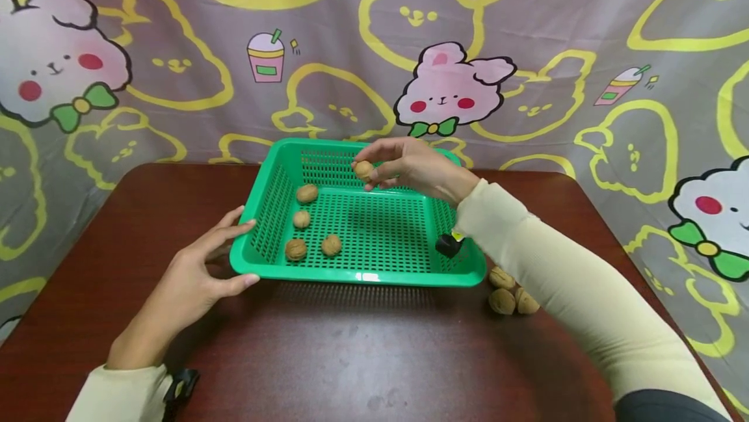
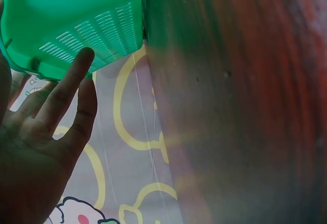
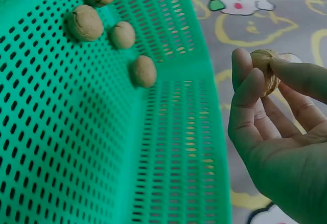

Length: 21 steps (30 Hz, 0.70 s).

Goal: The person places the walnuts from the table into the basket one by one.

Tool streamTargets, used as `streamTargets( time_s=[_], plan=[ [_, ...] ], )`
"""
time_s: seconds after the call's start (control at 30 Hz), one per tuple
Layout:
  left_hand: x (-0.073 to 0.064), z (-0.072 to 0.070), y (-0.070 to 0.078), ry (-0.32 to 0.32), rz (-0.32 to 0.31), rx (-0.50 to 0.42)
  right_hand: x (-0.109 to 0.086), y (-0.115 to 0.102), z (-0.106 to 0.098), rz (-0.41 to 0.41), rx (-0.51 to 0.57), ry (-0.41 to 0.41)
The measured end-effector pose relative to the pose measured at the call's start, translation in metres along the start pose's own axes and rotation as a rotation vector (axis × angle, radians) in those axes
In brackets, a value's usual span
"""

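A green plastic basket [image 1: 374,277] with slotted walls holds several walnuts [image 1: 331,245], grouped toward its left side. Over the back part of the basket, my right hand [image 1: 412,165] pinches a walnut [image 1: 364,170] between thumb and fingertips; the right wrist view shows this walnut [image 3: 265,71] up beyond the rim. My left hand [image 1: 196,272] rests at the basket's front left corner, thumb at the front rim and fingers spread to the left rim. In the left wrist view its fingers [image 2: 76,88] extend, fairly straight, along the outside of the basket wall.
Right of the basket, a small group of walnuts [image 1: 502,302] lies on the dark red-brown table [image 1: 351,357], partly behind my right sleeve [image 1: 550,266]. A curtain [image 1: 328,32] printed with cartoon rabbits hangs behind the table and along its sides.
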<state>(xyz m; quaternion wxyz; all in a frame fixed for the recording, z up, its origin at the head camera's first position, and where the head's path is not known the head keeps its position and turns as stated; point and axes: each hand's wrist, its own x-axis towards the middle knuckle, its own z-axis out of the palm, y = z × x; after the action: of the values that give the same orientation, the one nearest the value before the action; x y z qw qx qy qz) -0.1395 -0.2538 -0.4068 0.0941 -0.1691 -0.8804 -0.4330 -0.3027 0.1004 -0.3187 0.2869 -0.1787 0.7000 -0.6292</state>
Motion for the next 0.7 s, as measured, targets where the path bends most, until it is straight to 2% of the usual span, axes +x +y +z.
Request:
streamTargets(
  time_s=[0.3,0.43,0.7],
  plan=[
    [-0.001,0.0,0.001,0.012,0.0,-0.007,0.043,0.03,0.021,0.086,-0.124,-0.105],
    [0.0,0.0,0.001,0.007,0.002,-0.011,0.054,0.046,0.028,0.127,-0.199,-0.159],
    [0.002,0.0,0.002,0.003,0.006,-0.016,0.064,0.062,0.039,0.16,-0.281,-0.176]
  ],
)
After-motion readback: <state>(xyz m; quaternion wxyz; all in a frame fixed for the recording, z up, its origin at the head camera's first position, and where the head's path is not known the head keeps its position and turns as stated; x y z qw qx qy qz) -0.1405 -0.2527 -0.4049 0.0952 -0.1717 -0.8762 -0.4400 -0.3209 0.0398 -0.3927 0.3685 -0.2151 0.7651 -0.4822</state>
